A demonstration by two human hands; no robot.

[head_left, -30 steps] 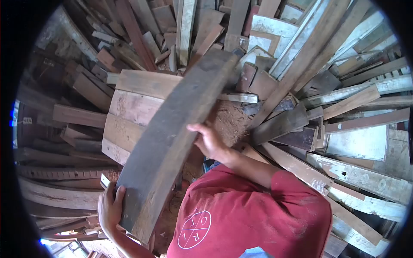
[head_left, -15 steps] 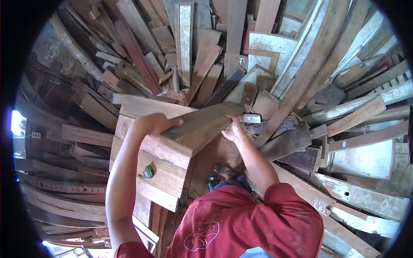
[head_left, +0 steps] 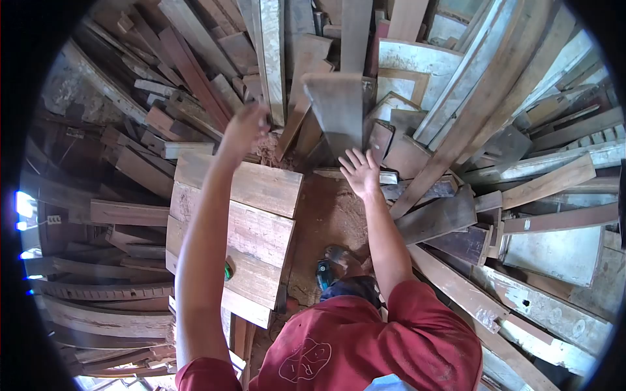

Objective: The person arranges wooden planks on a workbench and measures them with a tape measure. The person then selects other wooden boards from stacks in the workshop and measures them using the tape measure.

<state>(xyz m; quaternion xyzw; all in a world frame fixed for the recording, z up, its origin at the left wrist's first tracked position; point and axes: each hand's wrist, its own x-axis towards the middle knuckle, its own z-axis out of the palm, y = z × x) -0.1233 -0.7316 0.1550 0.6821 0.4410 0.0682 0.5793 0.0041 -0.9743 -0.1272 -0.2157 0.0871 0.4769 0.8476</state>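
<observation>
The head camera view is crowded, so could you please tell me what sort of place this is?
Probably a woodworking shop or timber store: weathered boards crowd the surroundings, what looks like sawdust lies underfoot, and planks side by side form a flat surface.

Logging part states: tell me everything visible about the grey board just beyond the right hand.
The grey board looks like wood: a flat, broad grey-brown face, a narrow paler edge on its left, a nearly straight upper end. Slightly blurred, it runs lengthwise up the picture, amid other boards. The right hand, spread open, is at its lower end; whether they touch, and what supports it, I can't tell.
</observation>
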